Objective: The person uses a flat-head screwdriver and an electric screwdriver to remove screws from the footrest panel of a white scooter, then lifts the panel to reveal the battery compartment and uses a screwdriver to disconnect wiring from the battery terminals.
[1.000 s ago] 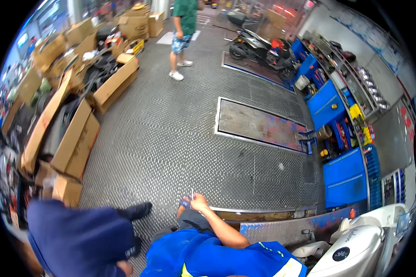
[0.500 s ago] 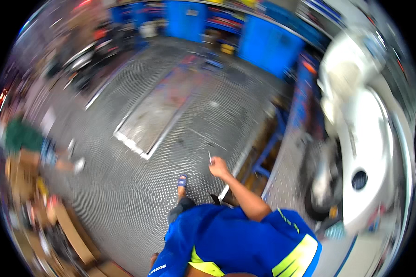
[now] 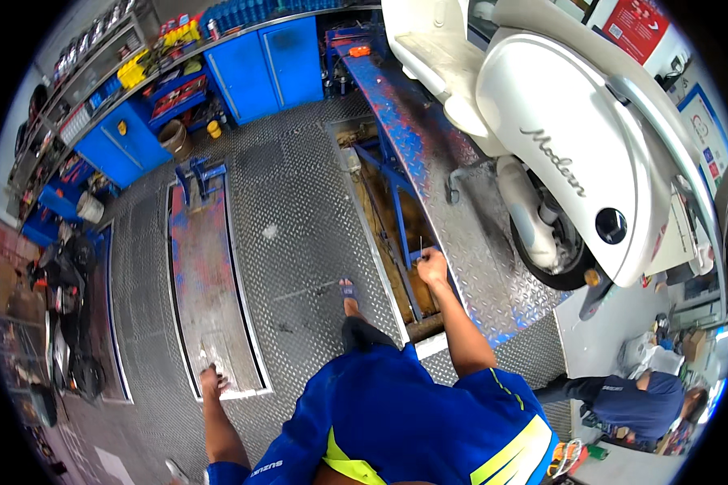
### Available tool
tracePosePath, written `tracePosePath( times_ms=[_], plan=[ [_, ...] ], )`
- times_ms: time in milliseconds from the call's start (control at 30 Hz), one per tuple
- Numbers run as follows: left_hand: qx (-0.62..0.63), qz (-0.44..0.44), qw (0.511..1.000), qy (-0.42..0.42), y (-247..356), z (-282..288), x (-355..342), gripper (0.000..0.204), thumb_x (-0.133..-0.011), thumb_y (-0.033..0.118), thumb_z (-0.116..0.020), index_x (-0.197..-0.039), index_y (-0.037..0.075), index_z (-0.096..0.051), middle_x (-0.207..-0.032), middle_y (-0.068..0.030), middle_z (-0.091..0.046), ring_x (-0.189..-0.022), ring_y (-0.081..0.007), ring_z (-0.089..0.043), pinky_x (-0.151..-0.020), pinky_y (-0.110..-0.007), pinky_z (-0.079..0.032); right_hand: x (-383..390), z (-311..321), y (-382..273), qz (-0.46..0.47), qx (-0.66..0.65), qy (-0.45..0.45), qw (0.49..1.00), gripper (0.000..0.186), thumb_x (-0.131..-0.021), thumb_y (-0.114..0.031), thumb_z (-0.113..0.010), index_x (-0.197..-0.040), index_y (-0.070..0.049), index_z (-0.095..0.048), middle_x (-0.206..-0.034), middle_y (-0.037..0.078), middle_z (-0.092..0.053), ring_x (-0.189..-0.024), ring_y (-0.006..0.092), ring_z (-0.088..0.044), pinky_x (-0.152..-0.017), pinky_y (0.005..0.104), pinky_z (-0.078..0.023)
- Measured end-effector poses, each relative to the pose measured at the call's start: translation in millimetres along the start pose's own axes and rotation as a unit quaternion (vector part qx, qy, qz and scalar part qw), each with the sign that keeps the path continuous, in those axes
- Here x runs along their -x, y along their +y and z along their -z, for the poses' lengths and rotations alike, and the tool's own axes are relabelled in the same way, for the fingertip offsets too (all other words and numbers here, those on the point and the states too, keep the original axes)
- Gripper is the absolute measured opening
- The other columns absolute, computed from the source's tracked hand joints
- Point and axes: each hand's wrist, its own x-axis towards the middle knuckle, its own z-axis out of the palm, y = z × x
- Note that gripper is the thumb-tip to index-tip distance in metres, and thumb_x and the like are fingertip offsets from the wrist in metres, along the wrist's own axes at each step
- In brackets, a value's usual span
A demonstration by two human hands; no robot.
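My right hand (image 3: pixel 433 265) is closed on a thin pale rod (image 3: pixel 421 244) that points up from the fingers; its exact kind is too small to tell. Below that hand lies the floor recess beside a raised lift platform (image 3: pixel 481 259). A white motor scooter (image 3: pixel 534 105) stands on the platform, with its rear wheel beyond my hand to the right. My left hand (image 3: pixel 210 380) hangs low at the left, its fingers curled, above the near end of a lowered lift plate (image 3: pixel 202 299). What it holds, if anything, I cannot make out.
An open recess (image 3: pixel 392 218) with blue struts borders the platform. Blue cabinets (image 3: pixel 271 69) and a workbench line the back. A dark motorcycle (image 3: pixel 69 291) stands at the left. Another person (image 3: pixel 635 404) in dark clothing is at the lower right.
My view has swung right, bringing the scooter and platform nearer the middle. My right hand, still holding the rod, is now over the recess's edge. My left forearm has come into view.
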Motion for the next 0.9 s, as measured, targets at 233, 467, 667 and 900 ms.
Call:
tracePosePath(
  times_ms=[233, 467, 667, 900],
  plan=[
    [-0.117, -0.018, 0.977, -0.175, 205, -185, -53, 0.051, -0.1, 0.034, -0.065, -0.143, 0.007, -0.056, -0.12, -0.0139, -0.062, -0.081, -0.0288, -0.068, -0.06, -0.046, -0.065, -115, -72, -61, -0.011, -0.01, 0.048, 0.999, 0.024, -0.083, -0.013, -0.075, -0.104, -0.002, -0.078, -0.096, 0.025, -0.077, -0.092, 0.036, -0.078, -0.084, 0.0411, -0.06],
    [-0.123, 0.117, 0.968, -0.184, 206, -213, -84, 0.051, -0.102, 0.041, -0.068, -0.133, 0.002, -0.056, -0.11, -0.0179, -0.065, -0.081, -0.035, -0.072, -0.061, -0.051, -0.063, -298, -128, -207, 0.01, -0.022, 0.007, 1.0, 0.028, -0.083, -0.013, -0.078, -0.108, -0.001, -0.077, -0.095, 0.023, -0.078, -0.092, 0.0356, -0.078, -0.086, 0.0419, -0.06],
    [-0.06, 0.165, 0.97, -0.166, 298, -261, -137, 0.046, -0.102, 0.041, -0.067, -0.122, 0.0, -0.058, -0.099, -0.0176, -0.065, -0.074, -0.0352, -0.072, -0.056, -0.051, -0.06, -473, -197, -332, 0.053, 0.0, 0.027, 0.998, 0.03, -0.082, -0.013, -0.079, -0.109, -0.001, -0.075, -0.096, 0.023, -0.078, -0.095, 0.0384, -0.077, -0.088, 0.0446, -0.06],
    [-0.055, 0.162, 0.969, -0.18, 513, -316, -297, 0.044, -0.103, 0.041, -0.067, -0.108, -0.002, -0.062, -0.085, -0.0171, -0.066, -0.065, -0.0353, -0.07, -0.049, -0.052, -0.057, -690, -289, -410, -0.023, 0.06, 0.121, 0.991, 0.02, -0.081, -0.019, -0.069, -0.098, -0.013, -0.078, -0.097, 0.025, -0.076, -0.097, 0.0437, -0.075, -0.09, 0.0507, -0.059]
  ],
)
